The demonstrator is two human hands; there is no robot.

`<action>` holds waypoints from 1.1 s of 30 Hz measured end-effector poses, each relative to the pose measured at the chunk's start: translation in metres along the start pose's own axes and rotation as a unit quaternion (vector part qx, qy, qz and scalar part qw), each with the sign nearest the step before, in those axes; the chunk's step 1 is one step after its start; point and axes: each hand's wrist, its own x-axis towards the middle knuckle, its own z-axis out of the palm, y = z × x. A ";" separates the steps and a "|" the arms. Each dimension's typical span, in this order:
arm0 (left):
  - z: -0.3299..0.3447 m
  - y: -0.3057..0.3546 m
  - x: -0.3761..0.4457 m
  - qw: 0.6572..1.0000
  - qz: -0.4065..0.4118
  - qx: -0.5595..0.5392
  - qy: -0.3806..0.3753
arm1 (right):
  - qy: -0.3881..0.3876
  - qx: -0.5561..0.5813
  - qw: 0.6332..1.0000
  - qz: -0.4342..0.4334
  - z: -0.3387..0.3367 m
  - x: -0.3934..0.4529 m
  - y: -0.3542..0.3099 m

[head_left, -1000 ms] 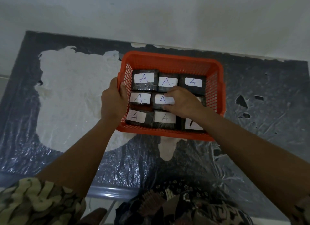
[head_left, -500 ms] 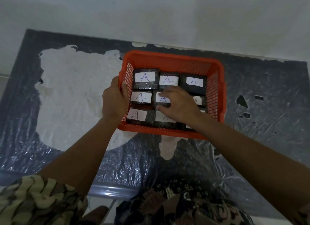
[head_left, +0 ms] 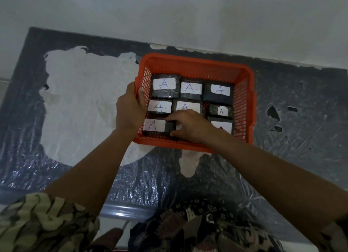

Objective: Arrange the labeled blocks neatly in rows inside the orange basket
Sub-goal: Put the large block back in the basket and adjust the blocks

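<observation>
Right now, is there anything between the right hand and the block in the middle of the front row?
Nothing visible. The right hand lies directly on the front middle block, covering most of its label. The neighbouring front left block sits beside it, not over it. The left hand only holds the orange basket wall.

Every readable label says "A", handwritten in blue on white paper stuck atop dark blocks in the orange basket (head_left: 194, 63). Far row: three blocks (head_left: 165, 84) (head_left: 191, 88) (head_left: 220, 89), each "A". Mid row: left (head_left: 159, 106) and centre (head_left: 185, 106) "A"; right one has a smaller label w/ small dark "A" (head_left: 221, 111). Near row: left block (head_left: 153, 125) "A"; right label's letter is mostly hidden, can't read.
</observation>
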 end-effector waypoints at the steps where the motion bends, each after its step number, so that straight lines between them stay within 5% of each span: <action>1: 0.000 0.000 0.000 1.000 -0.002 0.002 0.000 | 0.002 0.001 1.000 0.008 0.001 0.000 0.001; 9: 0.000 -0.001 0.000 1.000 0.005 0.004 0.001 | -0.006 -0.029 1.000 -0.001 -0.012 -0.008 0.002; 16: 0.001 -0.002 0.000 1.000 0.009 0.005 0.003 | 0.066 -0.164 0.983 0.047 -0.030 -0.032 0.022; 22: 0.001 -0.003 0.000 1.000 0.004 0.005 -0.001 | 0.160 -0.118 0.975 0.096 -0.024 -0.027 0.020; 29: 0.001 -0.004 0.000 1.000 0.005 0.010 -0.001 | 0.174 -0.134 0.968 0.123 -0.014 -0.026 0.018; 33: 0.001 -0.003 0.001 1.000 0.008 0.014 0.001 | 0.108 -0.161 0.976 0.096 -0.011 -0.032 0.014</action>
